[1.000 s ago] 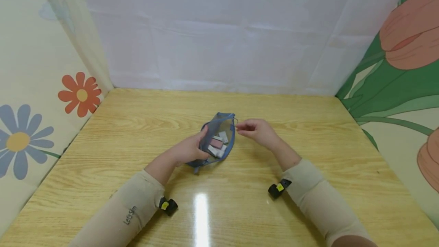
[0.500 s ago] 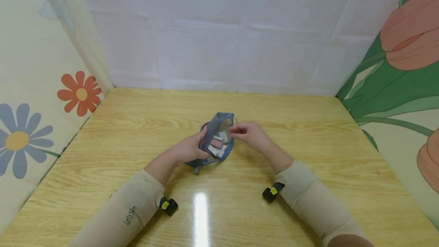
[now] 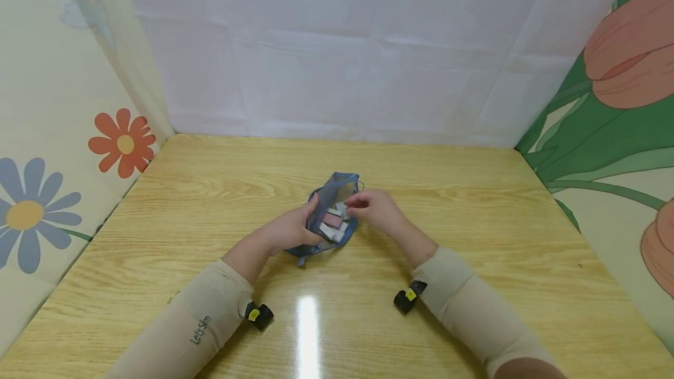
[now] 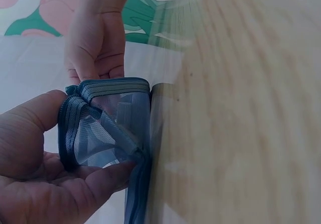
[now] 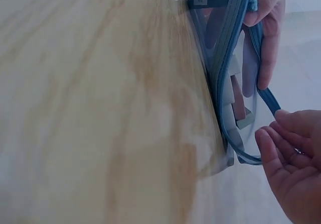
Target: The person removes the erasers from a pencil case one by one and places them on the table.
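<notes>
A blue mesh zip pouch [image 3: 327, 194] lies on its side with its mouth spread wide. My left hand [image 3: 288, 230] grips its left side, thumb and fingers spread at the zipper edge. Inside lie several small white blocks [image 3: 327, 231] and a pink block [image 3: 332, 220]. My right hand [image 3: 378, 210] is at the right of the mouth, its fingertips overlapping the white block at the far side in the head view. In the right wrist view, the right fingers [image 5: 281, 158] are loosely bent beside the zipper band [image 5: 226, 58], with nothing seen held between them.
The pouch rests on a glossy wood-grain table [image 3: 463, 215]. A white cloth backdrop [image 3: 337, 57] stands behind it, with flower-painted panels at the left and right. A small black camera sits on each sleeved wrist.
My right hand has moved left, from beside the pouch to over its mouth, fingertips now at the blocks. The left hand and pouch stay nearly still.
</notes>
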